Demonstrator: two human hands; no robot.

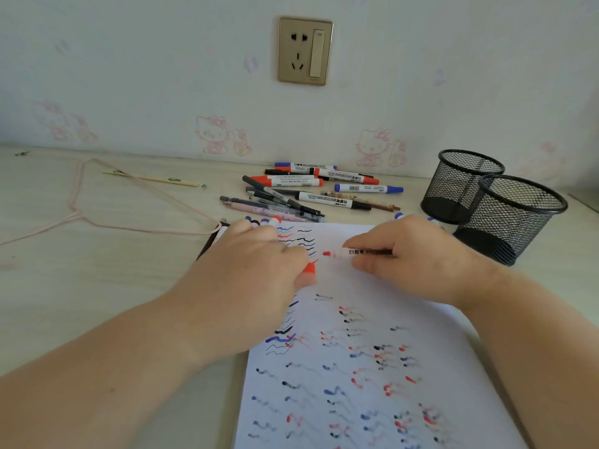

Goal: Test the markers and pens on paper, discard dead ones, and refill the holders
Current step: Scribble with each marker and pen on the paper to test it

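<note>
a pink cord point(97, 202) loops over the left of the counter point(64, 286), with a wrapped chopstick point(152, 179) lying beyond it near the wall. a dark flat object point(210, 241) peeks out under the left hand point(246, 273), which rests on the upper left corner of the paper point(356, 384); its grip is curled closed on a red cap point(308, 268), and several capped markers point(262, 221) poke out just beyond its knuckles. the sheet is covered with red, blue and black squiggles. behind it, well apart from both hands, a loose pile of whiteboard markers and pens point(308, 192) lies on the counter below a gold wall socket point(305, 50). the right hand point(411, 254) pinches a red marker point(356, 252) closed in its grip, barrel level, bare red tip pointing left toward the cap, a small gap between them, over the paper. two black mesh holders point(492, 205) stand at the right, touching each other, beside the paper's far right corner.
</note>
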